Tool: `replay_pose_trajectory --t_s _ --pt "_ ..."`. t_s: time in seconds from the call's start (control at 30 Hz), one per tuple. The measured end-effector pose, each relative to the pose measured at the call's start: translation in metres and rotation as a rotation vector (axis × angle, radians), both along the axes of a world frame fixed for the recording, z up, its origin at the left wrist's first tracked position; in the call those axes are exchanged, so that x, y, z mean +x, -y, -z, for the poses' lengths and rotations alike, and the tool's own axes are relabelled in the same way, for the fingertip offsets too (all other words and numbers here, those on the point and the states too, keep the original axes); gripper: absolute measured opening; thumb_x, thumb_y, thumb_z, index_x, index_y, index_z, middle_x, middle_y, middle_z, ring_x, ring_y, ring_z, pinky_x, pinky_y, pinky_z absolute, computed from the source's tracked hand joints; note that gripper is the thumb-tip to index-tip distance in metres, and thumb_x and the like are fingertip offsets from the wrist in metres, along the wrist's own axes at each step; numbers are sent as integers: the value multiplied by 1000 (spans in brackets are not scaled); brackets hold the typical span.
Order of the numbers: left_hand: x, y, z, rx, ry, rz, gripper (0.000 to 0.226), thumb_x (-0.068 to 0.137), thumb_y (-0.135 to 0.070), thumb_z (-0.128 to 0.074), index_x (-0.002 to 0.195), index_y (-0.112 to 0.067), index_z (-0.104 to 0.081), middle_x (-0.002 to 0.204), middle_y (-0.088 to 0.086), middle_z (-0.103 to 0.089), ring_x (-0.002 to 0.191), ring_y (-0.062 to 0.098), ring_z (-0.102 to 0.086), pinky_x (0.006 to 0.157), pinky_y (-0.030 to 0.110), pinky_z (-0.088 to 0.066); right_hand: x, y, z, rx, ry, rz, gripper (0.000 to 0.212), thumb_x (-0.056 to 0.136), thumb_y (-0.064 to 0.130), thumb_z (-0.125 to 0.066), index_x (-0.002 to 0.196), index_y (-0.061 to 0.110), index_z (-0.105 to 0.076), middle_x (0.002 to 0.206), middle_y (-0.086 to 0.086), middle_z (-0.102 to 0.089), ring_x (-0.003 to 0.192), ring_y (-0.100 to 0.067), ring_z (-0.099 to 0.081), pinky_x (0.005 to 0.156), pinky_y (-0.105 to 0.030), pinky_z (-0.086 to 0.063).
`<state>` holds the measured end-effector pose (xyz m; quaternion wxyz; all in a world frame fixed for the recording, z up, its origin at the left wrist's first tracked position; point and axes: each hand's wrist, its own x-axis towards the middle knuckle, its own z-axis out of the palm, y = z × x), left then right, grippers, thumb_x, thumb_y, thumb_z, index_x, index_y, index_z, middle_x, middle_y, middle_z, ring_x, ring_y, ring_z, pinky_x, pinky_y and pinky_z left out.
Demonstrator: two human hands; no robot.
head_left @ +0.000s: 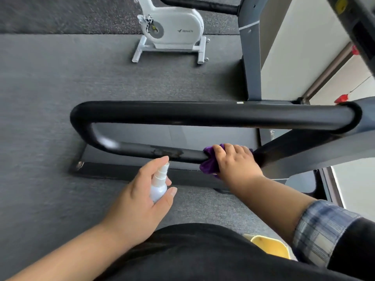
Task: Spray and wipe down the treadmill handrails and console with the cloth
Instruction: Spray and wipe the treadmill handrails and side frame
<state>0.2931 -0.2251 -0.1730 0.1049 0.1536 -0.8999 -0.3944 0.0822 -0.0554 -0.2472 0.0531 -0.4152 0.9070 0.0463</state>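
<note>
Gripping the bunched purple cloth (pixel 209 165) around the lower black padded handrail (pixel 182 154), my right hand (pixel 236 162) scrubs; my left hand (pixel 142 191) holds the small white spray bottle (pixel 159 184) aimed ready.

Purple cloth (pixel 209 163); white spray bottle (pixel 159 184); black handrail (pixel 203 115); blue-grey plaid sleeve (pixel 318 230); white exercise bike (pixel 174 27); dark grey floor (pixel 50 88).

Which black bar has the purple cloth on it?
The lower black handrail bar, nearest the person. The right hand grips the purple cloth around it. The thicker upper black bar has nothing on it.
</note>
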Motion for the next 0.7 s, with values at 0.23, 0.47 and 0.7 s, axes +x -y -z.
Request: replay_pose_trajectory --t_s 0.23,0.47,0.7 --pt "13 -8 4 -26 52 -112 58 84 -49 -62 124 -73 -28 105 -26 -60 98 3 -59 83 29 -46 26 84 -8 -103 55 -189 71 85 36 -72 142 14 -35 121 -11 -55 108 -33 -58 94 -43 -46" --pt "-14 -30 -1 -53 30 -39 61 81 -55 -55 131 -69 -24 106 -27 -59 96 4 -60 81 34 -50 0 51 -14 -156 217 -149 82 82 64 -66 146 24 -33 125 -7 -58 111 -32 -59 91 -44 -49" --pt "-10 -16 -10 -59 49 -58 61 81 -56 -54 129 -73 -20 108 -27 -57 94 4 -60 80 29 -49 -14 12 -14 -132 205 -58 78 76 71 -66 137 33 -38 119 1 -61 107 -27 -61 86 -43 -53"
